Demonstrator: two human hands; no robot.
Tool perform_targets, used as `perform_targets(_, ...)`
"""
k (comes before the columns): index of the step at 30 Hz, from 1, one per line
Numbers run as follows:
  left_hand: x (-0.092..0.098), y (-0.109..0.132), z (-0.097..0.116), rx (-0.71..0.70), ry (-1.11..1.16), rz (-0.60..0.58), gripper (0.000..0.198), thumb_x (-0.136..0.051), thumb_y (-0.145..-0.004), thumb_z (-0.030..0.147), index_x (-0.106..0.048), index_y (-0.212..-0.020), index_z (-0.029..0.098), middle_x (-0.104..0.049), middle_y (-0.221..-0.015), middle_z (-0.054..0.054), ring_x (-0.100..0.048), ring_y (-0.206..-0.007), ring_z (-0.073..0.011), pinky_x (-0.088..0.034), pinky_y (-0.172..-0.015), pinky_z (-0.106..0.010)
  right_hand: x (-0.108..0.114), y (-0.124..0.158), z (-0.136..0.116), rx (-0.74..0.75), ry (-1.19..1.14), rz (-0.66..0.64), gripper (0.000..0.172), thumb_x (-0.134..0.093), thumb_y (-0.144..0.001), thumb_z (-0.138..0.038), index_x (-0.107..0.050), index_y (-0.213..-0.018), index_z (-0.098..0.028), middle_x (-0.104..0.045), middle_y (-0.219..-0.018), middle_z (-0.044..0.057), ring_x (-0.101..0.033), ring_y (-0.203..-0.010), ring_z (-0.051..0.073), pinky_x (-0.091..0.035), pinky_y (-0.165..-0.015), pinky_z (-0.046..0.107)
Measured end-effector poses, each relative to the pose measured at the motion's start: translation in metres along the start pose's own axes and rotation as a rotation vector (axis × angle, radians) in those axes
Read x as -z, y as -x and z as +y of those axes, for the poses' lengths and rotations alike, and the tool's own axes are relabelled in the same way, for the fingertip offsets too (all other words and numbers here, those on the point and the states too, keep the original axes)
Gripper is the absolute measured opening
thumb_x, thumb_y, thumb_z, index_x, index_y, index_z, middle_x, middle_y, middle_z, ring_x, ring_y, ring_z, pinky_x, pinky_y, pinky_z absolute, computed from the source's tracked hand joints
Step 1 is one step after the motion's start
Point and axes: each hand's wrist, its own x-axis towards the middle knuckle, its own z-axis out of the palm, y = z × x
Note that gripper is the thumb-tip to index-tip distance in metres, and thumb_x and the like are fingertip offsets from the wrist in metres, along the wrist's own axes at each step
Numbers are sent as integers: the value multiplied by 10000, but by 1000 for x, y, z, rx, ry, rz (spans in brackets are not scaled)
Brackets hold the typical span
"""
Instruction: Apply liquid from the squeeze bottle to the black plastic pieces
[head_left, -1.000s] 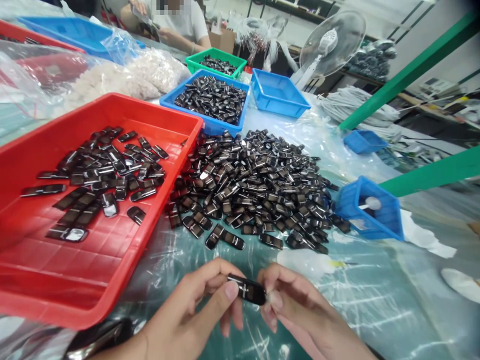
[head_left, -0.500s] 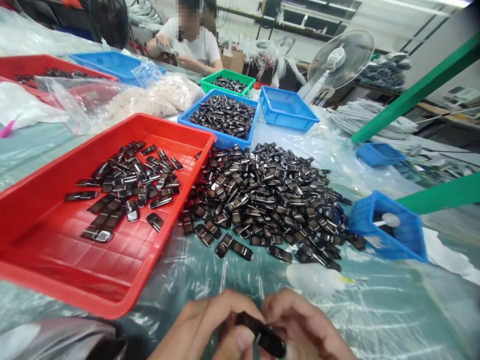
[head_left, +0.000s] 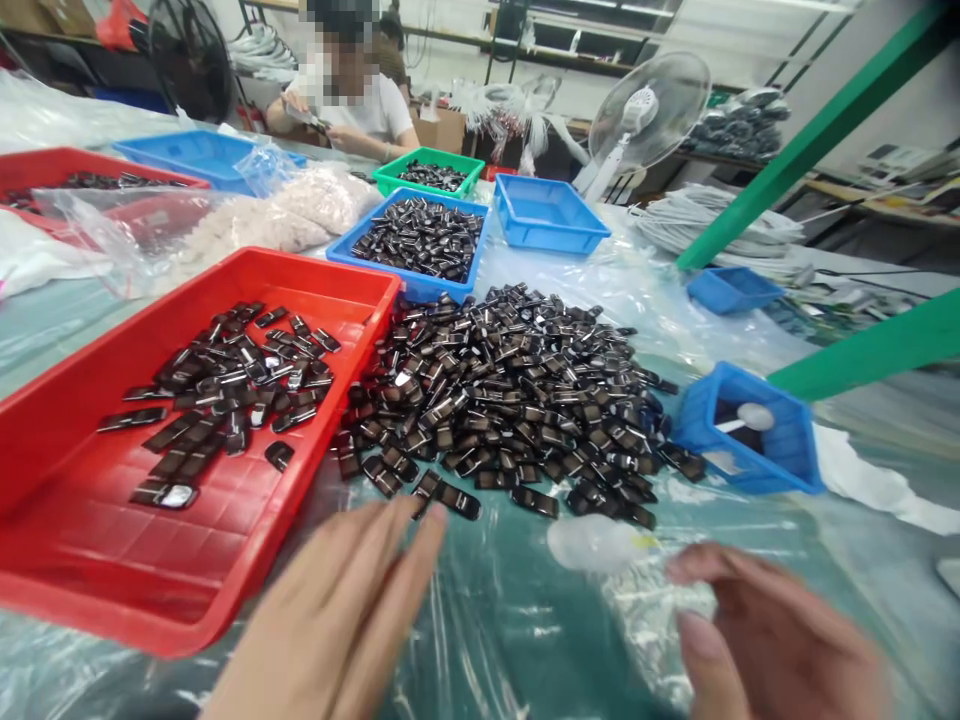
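Observation:
My left hand (head_left: 337,615) reaches forward low over the plastic-covered table, fingers stretched out together, its tips just short of the near edge of a big heap of small glossy black pieces (head_left: 510,400). Nothing shows in it. My right hand (head_left: 765,640) is blurred at the lower right. Its forefinger and thumb are apart with nothing visible between them, and it is next to a small translucent white object (head_left: 592,542). A red tray (head_left: 225,575) at the left holds several more black pieces (head_left: 225,390).
Behind the heap stand a blue tray (head_left: 409,285) full of black pieces, an empty blue tray (head_left: 547,215) and a green tray (head_left: 427,165). A small blue basket (head_left: 750,465) sits at the right. Bags of pale parts (head_left: 247,220), a fan (head_left: 645,100), green beams (head_left: 825,130) and another person (head_left: 345,100) are farther back.
Both hands held one black piece between them; now they have parted and the piece is out of sight. The left hand moved forward towards the heap, the right swung out to the right.

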Motion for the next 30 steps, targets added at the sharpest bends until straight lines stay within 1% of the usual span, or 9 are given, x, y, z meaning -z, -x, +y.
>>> perform_targets(2, -23, -11, 9, -211, -139, -20, 459, -266, -955, 15, -525, -1317, 123, -652, -1249, -104, -627, -1079, -270, -495, -903, -373, -2, -3, 13, -46, 27, -130, 496, -644, -860, -226, -447, -1309, -301, -587, -1167, 79, -584, -1042, 224, -485, -910, 361)
perform_targets(3, -35, -18, 11, -220, -135, -64, 403, -291, -966, 43, -547, -1276, 75, -671, -1208, -135, -638, -1051, -288, -506, -876, -394, -3, -4, 19, -86, 48, -216, 547, -641, -864, -244, -393, -1347, -305, -575, -1242, 85, -579, -1101, 222, -490, -925, 354)
perform_targets(5, -57, -29, 11, -204, -111, -58, 333, -346, -987, 129, -589, -1177, 4, -691, -1108, -207, -656, -985, -318, -516, -838, -439, -5, -5, 26, -169, 109, -370, 493, -610, -890, -289, -385, -1327, -319, -596, -1270, 74, -590, -1142, 213, -506, -932, 342)
perform_targets(8, -72, -39, 8, -189, -4, -92, 280, -351, -984, 114, -624, -1035, 82, -696, -1036, -158, -649, -986, -283, -516, -860, -425, -6, -4, 30, -238, 153, -488, 283, -569, -918, -335, -482, -1187, -332, -660, -1176, 34, -641, -1081, 184, -550, -867, 276)
perform_targets(14, -46, -34, 14, 27, 299, -195, 233, -254, -1015, 174, -485, -1041, 171, -610, -711, 10, -609, -590, -128, -505, -550, -212, 1, -2, 26, -193, 93, -474, 338, -526, -949, -319, -448, -1272, -381, -671, -1181, 8, -687, -1022, 135, -561, -775, 143)
perform_targets(19, -35, -35, 15, 361, 663, -405, 268, -357, -969, 307, -448, -733, 220, -402, -564, 73, -448, -495, -106, -376, -466, -191, 4, -8, 19, -100, 147, -520, 357, -538, -943, -304, -495, -1286, -394, -662, -1240, -13, -672, -1067, 135, -534, -838, 135)
perform_targets(24, -40, -34, 14, 397, 727, -446, 339, -439, -900, 273, -300, -595, 224, -231, -508, 98, -268, -433, -76, -231, -396, -182, 2, -10, 17, -108, 134, -527, 353, -607, -897, -321, -556, -1243, -371, -698, -1200, -3, -696, -1023, 173, -566, -807, 188)
perform_targets(27, -37, -32, 14, 390, 735, -438, 325, -520, -888, 335, -375, -622, 218, -327, -523, 92, -338, -461, -86, -293, -443, -197, 3, -11, 15, -211, 27, -472, 291, -604, -897, -361, -558, -1183, -339, -752, -991, 2, -734, -800, 159, -587, -652, 183)
perform_targets(30, -30, -31, 12, 300, 739, -373, 144, -453, -948, 310, -541, -881, 218, -580, -771, 16, -555, -681, -148, -447, -633, -250, 5, -12, 9, -214, -16, -441, 223, -593, -891, -430, -610, -1096, -342, -740, -917, -1, -717, -704, 150, -566, -567, 172)
